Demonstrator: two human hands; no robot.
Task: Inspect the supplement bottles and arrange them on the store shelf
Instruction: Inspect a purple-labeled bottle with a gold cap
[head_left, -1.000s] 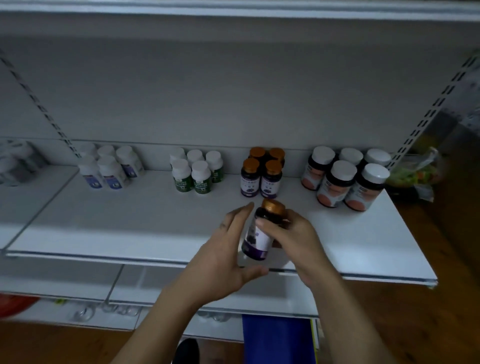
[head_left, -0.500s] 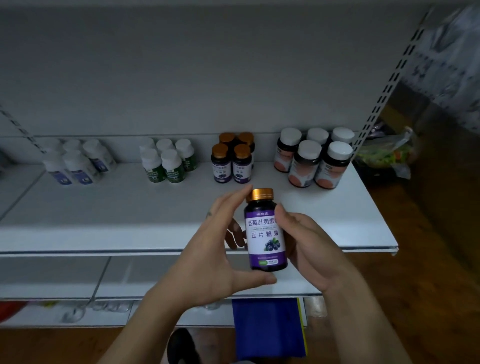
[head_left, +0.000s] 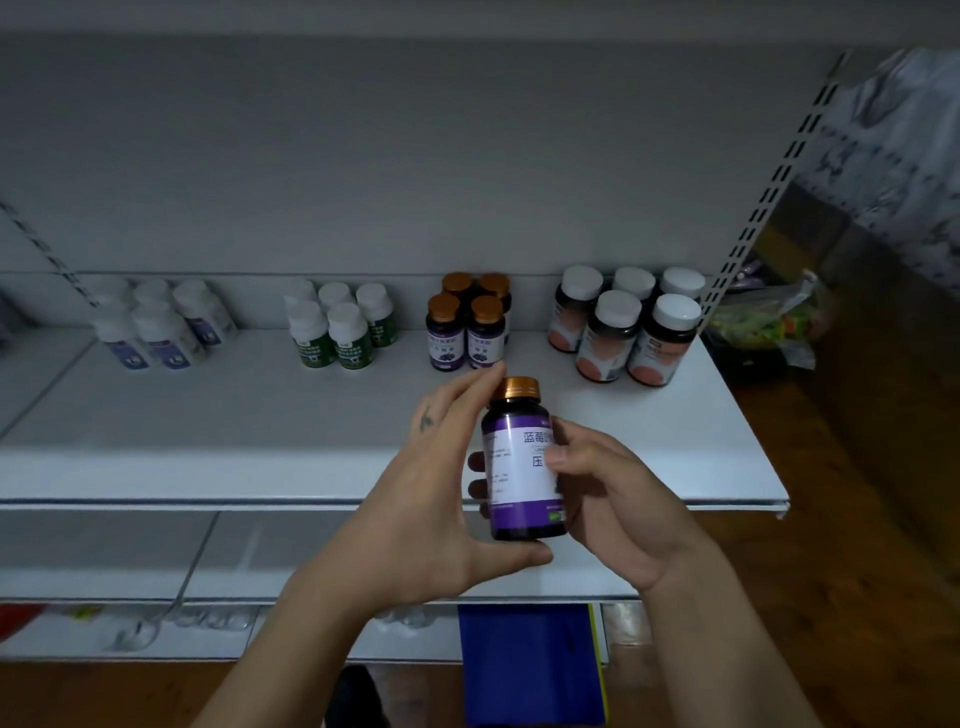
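Purple bottle (head_left: 522, 462) held upright over the shelf (head_left: 260, 441) front edge, clasped by left hand (head_left: 415, 519) and right hand (head_left: 618, 499), fingers (head_left: 457, 395) curled round it, like bottles (head_left: 467, 327) ranged behind.

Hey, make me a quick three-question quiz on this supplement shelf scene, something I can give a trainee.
1. True or false: the left hand and right hand both hold the purple-label bottle.
2. Which group on the shelf matches it? A: green-label. B: gold-capped group. C: white-capped, orange-label.
3. How many bottles stand in that matching group?
Key: 1 true; 2 B; 3 four.
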